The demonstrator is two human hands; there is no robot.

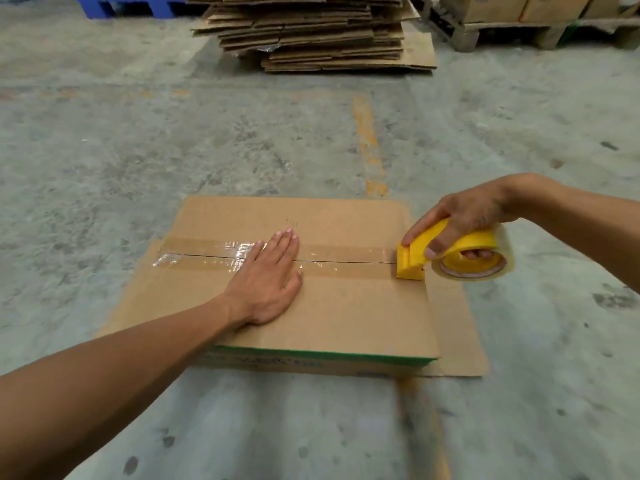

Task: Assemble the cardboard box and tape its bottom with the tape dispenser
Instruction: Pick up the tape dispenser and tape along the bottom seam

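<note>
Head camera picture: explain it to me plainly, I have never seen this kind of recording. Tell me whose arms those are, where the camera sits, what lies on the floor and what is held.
There is no machine here. The camera is worn on a person's head and looks down at their own two arms. On the concrete floor stands a cardboard box, bottom flaps closed, with clear tape along the seam. The left hand lies flat on the box, pressing it. The right hand grips a yellow tape dispenser at the seam's right end. Behind, a stack of flat cardboard waits.
</note>
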